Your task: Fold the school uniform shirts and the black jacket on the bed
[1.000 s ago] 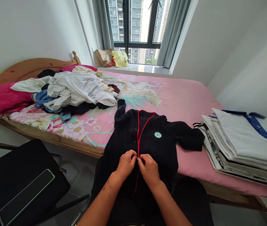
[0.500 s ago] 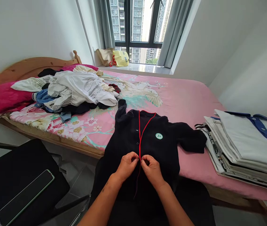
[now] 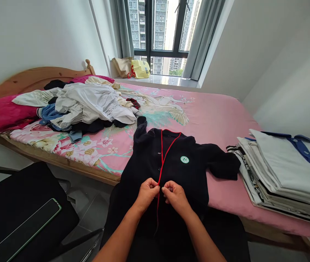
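Observation:
A black cardigan (image 3: pixel 183 176) with red edging and a round green-and-white badge lies front up, its upper part on the bed and its lower part over my lap. My left hand (image 3: pixel 147 193) is closed, thumb and finger pinching the red-trimmed front edge below two visible buttons. Just right of that edge, my right hand (image 3: pixel 175 195) is closed too, fingertips drawn together close to the black cloth. What sits between those fingertips is hidden. The loose lower end of the trim hangs below both hands.
Folded shirts (image 3: pixel 288 171) are stacked at the bed's right edge. A heap of rumpled clothes (image 3: pixel 89 102) lies at the left on the pink bedsheet (image 3: pixel 215 112). A phone (image 3: pixel 26 229) rests on a black chair (image 3: pixel 4 193). Bags (image 3: pixel 140 69) stand on the windowsill.
My left hand has drawn the red edge slightly left and down. My right hand's fingertips have come off the trim and now sit a little to its right.

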Tool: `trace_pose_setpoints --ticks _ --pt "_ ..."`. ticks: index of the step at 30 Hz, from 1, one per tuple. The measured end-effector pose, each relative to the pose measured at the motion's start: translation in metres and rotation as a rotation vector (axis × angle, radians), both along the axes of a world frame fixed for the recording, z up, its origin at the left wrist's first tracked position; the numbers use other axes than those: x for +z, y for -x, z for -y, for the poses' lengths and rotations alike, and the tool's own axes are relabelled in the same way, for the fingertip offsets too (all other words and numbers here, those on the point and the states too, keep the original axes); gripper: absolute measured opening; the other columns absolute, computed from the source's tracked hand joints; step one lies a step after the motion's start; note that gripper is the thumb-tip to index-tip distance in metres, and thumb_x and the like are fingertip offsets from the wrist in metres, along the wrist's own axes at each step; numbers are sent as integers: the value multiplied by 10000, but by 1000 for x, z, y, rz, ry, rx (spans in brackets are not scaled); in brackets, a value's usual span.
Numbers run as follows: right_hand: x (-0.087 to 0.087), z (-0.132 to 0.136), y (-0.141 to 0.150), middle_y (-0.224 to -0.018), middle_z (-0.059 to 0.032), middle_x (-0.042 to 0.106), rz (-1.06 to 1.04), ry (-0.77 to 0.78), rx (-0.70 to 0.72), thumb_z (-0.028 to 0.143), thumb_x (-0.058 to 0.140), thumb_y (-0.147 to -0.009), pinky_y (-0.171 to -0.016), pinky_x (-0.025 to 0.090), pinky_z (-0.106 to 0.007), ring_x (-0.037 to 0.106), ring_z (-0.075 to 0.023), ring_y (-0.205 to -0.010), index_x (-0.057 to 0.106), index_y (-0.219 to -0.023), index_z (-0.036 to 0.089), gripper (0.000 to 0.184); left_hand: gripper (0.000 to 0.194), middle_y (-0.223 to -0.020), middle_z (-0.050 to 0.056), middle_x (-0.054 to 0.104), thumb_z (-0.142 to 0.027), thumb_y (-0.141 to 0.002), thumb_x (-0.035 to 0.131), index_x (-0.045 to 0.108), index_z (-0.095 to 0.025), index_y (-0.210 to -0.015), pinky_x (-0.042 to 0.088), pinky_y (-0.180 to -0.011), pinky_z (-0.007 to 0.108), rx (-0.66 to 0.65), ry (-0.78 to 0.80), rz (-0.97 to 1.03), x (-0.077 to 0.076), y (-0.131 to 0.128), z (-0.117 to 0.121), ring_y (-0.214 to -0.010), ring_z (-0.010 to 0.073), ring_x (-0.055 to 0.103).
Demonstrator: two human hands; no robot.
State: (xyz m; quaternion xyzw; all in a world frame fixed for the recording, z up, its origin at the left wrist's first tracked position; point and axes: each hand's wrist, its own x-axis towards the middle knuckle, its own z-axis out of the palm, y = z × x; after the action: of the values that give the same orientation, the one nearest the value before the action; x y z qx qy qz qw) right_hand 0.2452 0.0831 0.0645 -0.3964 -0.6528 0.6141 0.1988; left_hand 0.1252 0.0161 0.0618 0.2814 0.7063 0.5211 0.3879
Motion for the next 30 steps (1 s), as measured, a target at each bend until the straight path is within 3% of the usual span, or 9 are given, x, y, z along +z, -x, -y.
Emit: trace_pose_setpoints --ticks 3,6,9,12,15,17,20,23,30 --pt "-4 -3 1 -466 73 474 -63 333 22 416 557 -690 -373 373 -220 398 -80 -327 470 -704 188 244 63 -589 -62 494 -238 -692 541 505 -187 -688 365 -531 203 -84 -46 -199 4 1 3 -545 84 464" --pt "-2 -5 -2 -414 91 427 3 377 58 458 513 -727 -362 372 -224 345 -77 -297 479 -733 193 268 98 -661 -57 537 -226 -722 538 537 -201 -817 367 -562 201 -188 -51 -369 9 8 9 -597 89 488" --pt "9 -10 -3 -412 57 448 159 80 51 493 441 -793 -391 340 -210 388 -89 -337 551 -740 183 333 168 -654 -68 515 -250 -696 602 538 -217 -848 355 -553 206 -213 24 -519 12 14 14 -580 90 471" --pt "25 -20 4 -519 23 518 141 -277 -27 467 430 -834 -477 361 -208 474 -102 -475 599 -769 187 333 135 -676 -57 503 -239 -726 588 547 -219 -853 378 -584 216 -166 -14 -640 17 18 13 -601 96 476" --pt "31 -35 20 -652 9 579 91 -365 -22 413 426 -844 -515 382 -214 521 -116 -567 596 -839 196 276 125 -774 -11 562 -135 -785 481 563 -204 -851 427 -712 242 -138 -188 -709 23 23 2 -736 118 534" --pt "25 -45 32 -687 7 595 139 -374 -3 352 439 -827 -519 380 -216 535 -122 -592 593 -855 197 221 183 -858 19 598 -91 -798 442 579 -195 -857 434 -798 264 -160 -245 -756 27 29 -13 -843 135 553" --pt "9 -55 44 -644 10 588 298 -392 -15 288 464 -788 -520 352 -220 529 -123 -585 591 -803 197 157 222 -947 29 630 -91 -815 439 612 -198 -903 432 -851 246 -244 -70 -815 29 40 -38 -921 131 568" --pt "0 -59 50 -629 -4 586 419 -409 -44 359 514 -764 -522 323 -234 517 -133 -580 570 -724 196 177 212 -970 31 657 -153 -836 449 640 -206 -911 438 -846 244 -280 154 -832 27 48 -62 -934 140 594" --pt "14 -64 59 -690 -43 604 680 -425 69 532 526 -722 -518 275 -251 545 -174 -628 546 -690 208 326 431 -866 150 689 -541 -760 527 677 -155 -877 479 -753 380 -279 450 -831 31 55 -103 -885 306 641"
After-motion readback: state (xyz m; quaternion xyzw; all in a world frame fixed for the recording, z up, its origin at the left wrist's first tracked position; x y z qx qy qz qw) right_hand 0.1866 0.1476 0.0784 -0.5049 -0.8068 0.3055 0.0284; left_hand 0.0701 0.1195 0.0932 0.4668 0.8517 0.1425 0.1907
